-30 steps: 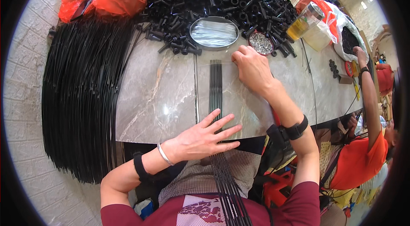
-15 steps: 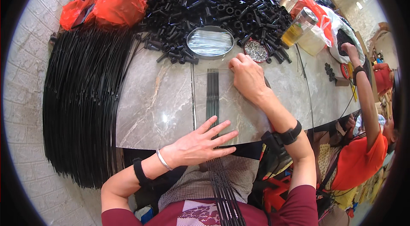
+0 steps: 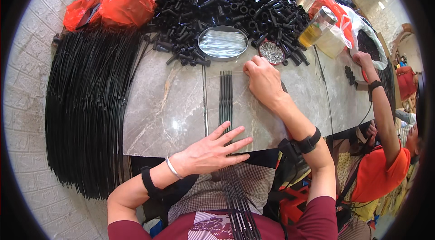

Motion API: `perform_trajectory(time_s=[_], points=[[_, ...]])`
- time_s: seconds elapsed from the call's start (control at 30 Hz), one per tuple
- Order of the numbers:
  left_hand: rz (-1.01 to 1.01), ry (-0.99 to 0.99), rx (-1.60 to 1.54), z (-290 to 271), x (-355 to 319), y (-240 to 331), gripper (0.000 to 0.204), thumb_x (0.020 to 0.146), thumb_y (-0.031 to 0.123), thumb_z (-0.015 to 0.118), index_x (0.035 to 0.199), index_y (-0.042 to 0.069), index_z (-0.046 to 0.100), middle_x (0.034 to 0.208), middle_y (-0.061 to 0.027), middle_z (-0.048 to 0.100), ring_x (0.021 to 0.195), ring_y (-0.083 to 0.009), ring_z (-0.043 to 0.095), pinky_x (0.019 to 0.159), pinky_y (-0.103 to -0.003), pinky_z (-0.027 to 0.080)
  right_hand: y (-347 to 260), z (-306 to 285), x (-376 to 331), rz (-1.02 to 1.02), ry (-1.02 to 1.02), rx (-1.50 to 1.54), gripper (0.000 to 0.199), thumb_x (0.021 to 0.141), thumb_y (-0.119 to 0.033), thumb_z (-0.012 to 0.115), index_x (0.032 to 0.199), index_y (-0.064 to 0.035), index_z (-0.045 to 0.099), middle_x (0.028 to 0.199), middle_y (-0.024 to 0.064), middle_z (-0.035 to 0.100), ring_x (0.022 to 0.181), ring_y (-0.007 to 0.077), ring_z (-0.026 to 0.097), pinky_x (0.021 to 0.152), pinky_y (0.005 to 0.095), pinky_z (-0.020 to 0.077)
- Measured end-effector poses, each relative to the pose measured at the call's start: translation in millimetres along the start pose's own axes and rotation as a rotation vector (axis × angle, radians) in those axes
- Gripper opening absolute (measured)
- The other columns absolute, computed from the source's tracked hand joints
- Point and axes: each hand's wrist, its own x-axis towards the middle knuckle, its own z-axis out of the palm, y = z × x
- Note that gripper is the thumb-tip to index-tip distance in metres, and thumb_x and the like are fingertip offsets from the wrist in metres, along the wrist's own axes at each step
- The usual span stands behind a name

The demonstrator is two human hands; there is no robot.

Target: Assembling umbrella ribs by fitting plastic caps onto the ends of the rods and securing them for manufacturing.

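Observation:
A flat row of thin black rods [image 3: 225, 99] runs from the table's middle over its near edge onto my lap. My left hand [image 3: 209, 153] lies across them with fingers spread, palm down, pressing near the edge. My right hand [image 3: 263, 78] is beside the rods' far ends, with thumb and fingertips pinched together. A very thin, pale wire seems to reach from those fingertips to the rod ends; it is faint. Just beyond stand a round metal tin [image 3: 245, 53] of thin silver wires and a small red-rimmed dish [image 3: 282, 54] of tiny metal pieces.
Black tubular parts [image 3: 235, 2] are heaped at the back. A thick bundle of black rods [image 3: 90, 113] hangs over the left edge, below a red plastic bag [image 3: 131, 4]. Bottles, including a glass one [image 3: 317, 27], stand at right. A co-worker's arm [image 3: 383, 104] reaches over the table's right end.
My left hand stays in place, and my right hand has barely shifted. The thin wire at the rod ends looks fainter. The co-worker's hand has come nearer, out of the white sack's opening.

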Motion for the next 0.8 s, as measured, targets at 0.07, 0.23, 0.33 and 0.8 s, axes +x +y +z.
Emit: perform_trajectory(time_s=[0.07,0.23,0.33,0.8], points=[[0.002,-0.006,0.003,-0.6,0.1,0.0,0.059,0.076,0.017,0.066,0.133,0.027,0.053,0.154,-0.0063,0.035,0.145,-0.033,0.028,0.119,-0.055,0.018,1.1,0.7,-0.3,0.004,-0.004,-0.01,0.006,0.081,-0.005,0.059,0.086,-0.0046,0.064,0.092,0.0119,0.059,0.092,0.0308,0.06,0.077,0.0415,0.0505],[-0.001,0.004,0.005,0.8,0.0,0.0,0.058,0.076,0.016,0.066,0.133,0.026,0.054,0.154,-0.006,0.035,0.145,-0.0327,0.028,0.119,-0.055,0.02,1.4,1.8,0.4,-0.005,0.006,-0.027,0.006,0.086,-0.008,0.061,0.086,-0.004,0.065,0.091,0.0107,0.06,0.091,0.0299,0.06,0.076,0.0404,0.0501],[-0.003,-0.006,0.005,-0.7,0.4,0.3,0.058,0.076,0.016,0.066,0.133,0.026,0.054,0.154,-0.0057,0.035,0.145,-0.0325,0.028,0.119,-0.055,0.02,4.7,2.3,-0.2,-0.019,0.003,0.007,0.006,0.086,-0.008,0.061,0.086,-0.0037,0.065,0.09,0.0108,0.06,0.091,0.0301,0.059,0.078,0.0403,0.0494],[-0.025,0.025,0.063,4.6,-0.4,0.5,0.039,0.081,0.024,0.061,0.12,0.029,0.063,0.152,-0.0022,0.039,0.143,-0.029,0.032,0.116,-0.065,0.012,6.5,4.4,-0.8,-0.037,0.039,0.045,0.012,0.078,0.0,0.055,0.084,-0.0062,0.065,0.09,0.011,0.059,0.091,0.0309,0.058,0.081,0.0419,0.0453]])
